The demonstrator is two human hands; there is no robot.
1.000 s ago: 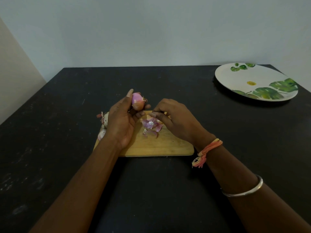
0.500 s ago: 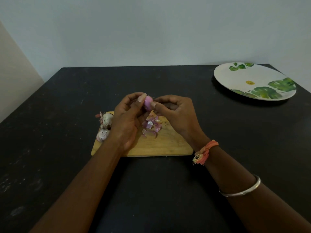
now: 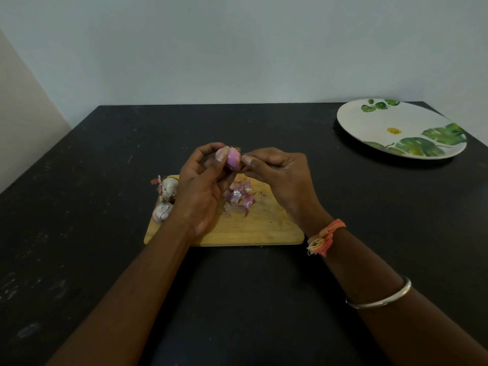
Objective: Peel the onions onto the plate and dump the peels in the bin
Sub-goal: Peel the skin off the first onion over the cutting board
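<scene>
My left hand (image 3: 203,180) grips a small pink onion (image 3: 234,159) above the far edge of a wooden cutting board (image 3: 264,228). The fingertips of my right hand (image 3: 277,173) pinch the onion's right side, where a bit of brown skin shows. A heap of purple peels (image 3: 237,196) lies on the board under my hands. Two unpeeled onions (image 3: 166,196) sit at the board's left end, partly hidden by my left hand. The white plate (image 3: 364,122) with green leaf print rests at the far right of the table and holds nothing.
The black table (image 3: 105,180) stretches wide to the left and in front of the board. A pale wall rises behind its far edge. No bin is in view.
My right hand has risen from the peels on the board to the onion and now pinches it. My left hand turned the onion toward the right.
</scene>
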